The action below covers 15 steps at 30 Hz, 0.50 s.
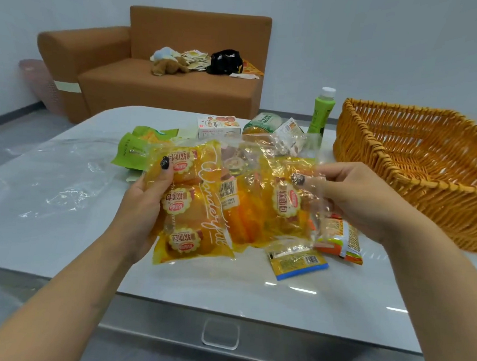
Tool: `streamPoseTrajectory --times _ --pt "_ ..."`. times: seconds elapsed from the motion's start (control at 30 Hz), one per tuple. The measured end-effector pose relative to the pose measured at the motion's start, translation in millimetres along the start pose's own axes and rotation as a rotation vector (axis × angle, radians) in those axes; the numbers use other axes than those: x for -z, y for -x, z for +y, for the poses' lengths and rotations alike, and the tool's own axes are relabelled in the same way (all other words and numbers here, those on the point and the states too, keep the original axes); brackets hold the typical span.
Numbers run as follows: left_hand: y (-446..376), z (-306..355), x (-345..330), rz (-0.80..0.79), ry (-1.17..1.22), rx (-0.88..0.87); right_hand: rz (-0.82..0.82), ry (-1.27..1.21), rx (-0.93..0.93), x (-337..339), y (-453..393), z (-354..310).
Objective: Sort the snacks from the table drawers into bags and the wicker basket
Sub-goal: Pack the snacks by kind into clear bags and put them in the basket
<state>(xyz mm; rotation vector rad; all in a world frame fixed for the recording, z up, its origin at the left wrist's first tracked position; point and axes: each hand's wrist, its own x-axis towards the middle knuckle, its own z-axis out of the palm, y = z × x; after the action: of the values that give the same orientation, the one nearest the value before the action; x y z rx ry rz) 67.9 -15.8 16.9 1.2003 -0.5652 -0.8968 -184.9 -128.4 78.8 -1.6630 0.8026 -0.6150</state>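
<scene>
Room: pale walls, an orange-brown sofa (165,72) in the upper left of the frame with a plush toy (169,64), papers and a black bag (225,61) on its seat.
Table: a glossy white table (61,225) fills the middle of the frame; a drawer front with a clear handle (220,334) shows at the bottom centre.
Loose plastic: a clear plastic bag (53,180) lies flat on the table at left.
Green packet: a green snack packet (134,151) lies just behind the left hand.
Left hand: the left hand (144,199) is clamped on a yellow bread pack (194,202), thumb on its front, left of centre.
Middle: behind the pack, a small white box (219,127), a green-and-white wrapped snack (261,123) and a green bottle (321,113) with a white cap stand toward the table's far edge.
Right hand: the right hand (353,198) pinches crinkled clear plastic (296,167) that holds a second yellow bread pack (283,205); the two hands are apart, one on each side of the bundle.
Below the bundle: a small yellow sachet (296,260) with a blue edge lies on the table, and an orange-green packet (342,239) lies partly under the right wrist.
Basket: the wicker basket (373,149) sits on the table at the right of the frame; its visible inside holds nothing.
</scene>
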Motion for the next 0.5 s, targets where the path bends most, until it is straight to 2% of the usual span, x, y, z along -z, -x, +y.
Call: streamPoseTrajectory --times 0.1,0.3,0.5 --pt "0 -1 -2 0.036 0.048 -0.004 -0.004 -0.003 -0.020 10 -1 1" --pt "0 0 -3 0.060 0.056 -0.035 0.109 -0.157 -0.018 26 -1 4" --pt "1 -3 -6 -0.043 -0.052 -0.030 0.014 -0.076 0.007 13 -3 4"
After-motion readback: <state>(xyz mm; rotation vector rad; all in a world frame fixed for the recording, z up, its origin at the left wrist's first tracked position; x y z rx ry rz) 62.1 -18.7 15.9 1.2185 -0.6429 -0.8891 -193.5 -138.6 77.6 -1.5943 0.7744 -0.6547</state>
